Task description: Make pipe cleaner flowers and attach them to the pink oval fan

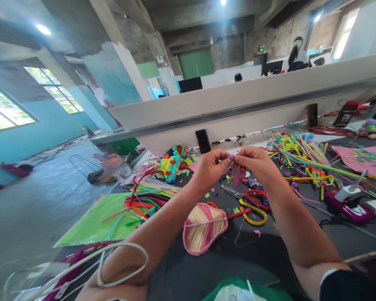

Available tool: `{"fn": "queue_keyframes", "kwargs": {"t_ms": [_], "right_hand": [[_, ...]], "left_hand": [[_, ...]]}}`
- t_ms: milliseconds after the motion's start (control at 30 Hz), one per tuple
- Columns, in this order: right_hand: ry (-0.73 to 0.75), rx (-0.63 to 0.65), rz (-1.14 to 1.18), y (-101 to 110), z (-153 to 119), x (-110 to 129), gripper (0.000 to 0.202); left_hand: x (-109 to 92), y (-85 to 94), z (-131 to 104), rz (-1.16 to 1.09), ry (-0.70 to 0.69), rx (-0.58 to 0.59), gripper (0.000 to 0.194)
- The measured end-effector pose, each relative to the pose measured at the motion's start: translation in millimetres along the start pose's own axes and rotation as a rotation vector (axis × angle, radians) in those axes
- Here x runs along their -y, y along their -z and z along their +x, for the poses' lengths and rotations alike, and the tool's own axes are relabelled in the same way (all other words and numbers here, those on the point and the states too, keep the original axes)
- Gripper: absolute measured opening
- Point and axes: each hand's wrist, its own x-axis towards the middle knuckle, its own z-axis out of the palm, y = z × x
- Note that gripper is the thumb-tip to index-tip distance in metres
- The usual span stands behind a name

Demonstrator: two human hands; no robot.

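My left hand [210,168] and my right hand [254,162] meet above the middle of the table, fingertips pinched together. Between them is a small pale purple piece [232,157], too small to name, with what looks like a thin thread hanging under it. Below my hands lies a leaf-shaped pink and cream craft piece [203,234] with a fuzzy pink edge and a red stem. Scissors with yellow handles [259,221] rest right of it, beside red loops [257,197]. Small stars and scraps are scattered beneath my fingers.
Pipe cleaners lie in bundles at left [158,190] and right [301,161]. A green sheet [94,221] covers the left edge. A phone [203,141] leans on the partition [188,136]. At right sits a purple power strip [347,207]; a white cable [122,246] passes my left forearm.
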Motion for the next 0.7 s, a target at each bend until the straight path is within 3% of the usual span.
{"fn": "queue_keyframes", "kwargs": {"t_ms": [100,267,400,533,600,700], "right_hand": [[-0.006,-0.003,-0.003,3.0,-0.4,3.9,0.024],[0.068,-0.019,-0.024,10.6,-0.9,9.6,0.022],[0.065,0.023,-0.005,9.8,-0.6,6.0,0.019],[0.059,0.068,0.013,8.0,-1.4,2.8,0.017],[0.057,0.090,0.003,8.2,-2.2,3.8,0.017],[0.047,0.101,-0.026,7.9,-3.1,7.4,0.017]], "left_hand": [[3.6,1.4,-3.2,-0.090,0.060,0.021,0.022],[5.4,17.8,-14.2,-0.453,0.238,0.117,0.045],[9.2,31.4,-17.3,-0.755,0.420,0.415,0.036],[19.9,39.0,-13.4,-0.875,0.397,0.729,0.061],[23.9,42.3,-10.1,-0.807,0.352,0.720,0.070],[20.2,45.5,-4.7,-0.484,0.223,0.533,0.056]]}}
